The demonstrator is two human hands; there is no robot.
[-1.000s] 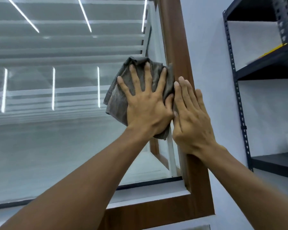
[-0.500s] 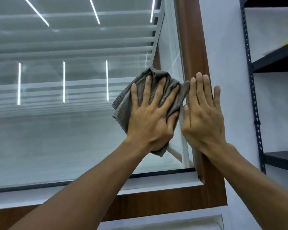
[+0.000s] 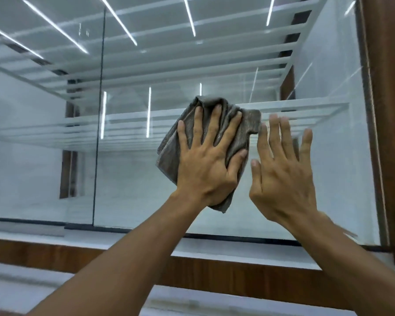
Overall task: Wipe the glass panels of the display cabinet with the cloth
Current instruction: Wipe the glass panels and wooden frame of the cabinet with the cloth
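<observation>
- Grey cloth (image 3: pixel 169 151) and both hands have shifted left, away from the wooden frame (image 3: pixel 388 110) — the right hand (image 3: pixel 283 179) has left the frame and is now over the glass panel (image 3: pixel 146 179).
- Spread and straight, the fingers of the left hand (image 3: pixel 205 169) press the cloth flat on the glass.
- Between cloth and frame, the right hand has its fingers straight and apart — whether it touches the glass is unclear.
- Inside the display cabinet (image 3: pixel 214 270) are white slatted shelves (image 3: pixel 306 108).
</observation>
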